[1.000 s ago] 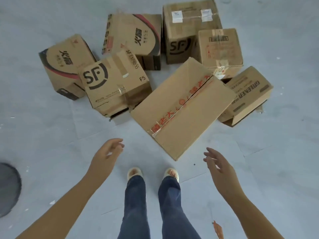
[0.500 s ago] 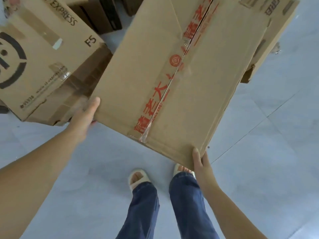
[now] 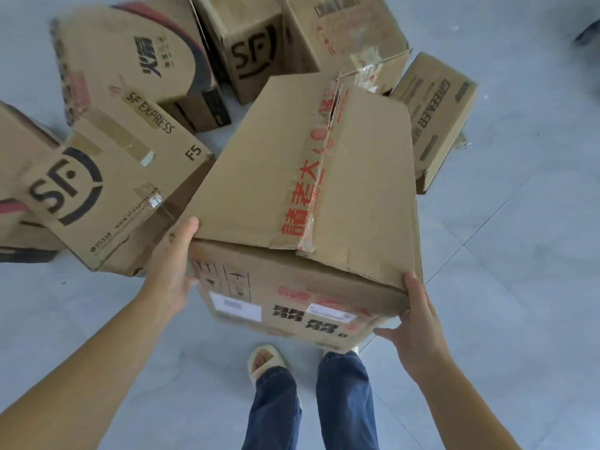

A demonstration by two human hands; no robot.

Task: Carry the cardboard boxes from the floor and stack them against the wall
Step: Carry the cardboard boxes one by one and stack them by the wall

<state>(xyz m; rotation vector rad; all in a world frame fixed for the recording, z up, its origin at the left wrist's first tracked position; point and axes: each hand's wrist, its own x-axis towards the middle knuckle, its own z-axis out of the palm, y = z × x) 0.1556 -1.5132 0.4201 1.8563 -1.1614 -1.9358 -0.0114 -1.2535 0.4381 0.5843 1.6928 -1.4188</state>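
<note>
Pale grey floor tiles (image 3: 519, 287) run under everything, with bare floor stretching from 3 o'clock round to 8 o'clock. At the centre, a large cardboard box (image 3: 308, 190) sealed with red-printed tape is tipped toward the person, its labelled side facing down at the sandalled feet (image 3: 264, 362) at 6 o'clock. The left hand (image 3: 172, 271) presses against the box's left near corner, thumb laid straight along the top edge; its other fingers are hidden behind the cardboard. The right hand (image 3: 418, 319) cups the right near corner, thumb up on the edge and fingers spread fairly straight across the labelled side. Whether the box's far edge touches the floor cannot be told.

At 9 o'clock an SF Express box (image 3: 113, 190) leans just beside the held box, its corner touching or nearly so. Behind it at 11 o'clock sits a box with a red and black arc (image 3: 130, 60), blurred. At 12 o'clock stand a second SF box (image 3: 250, 47) and a taped box (image 3: 344, 37), both cut off by the top edge. At 2 o'clock a Greealer-type printed box (image 3: 435, 118) lies partly hidden behind the held one, its lettering hard to read
</note>
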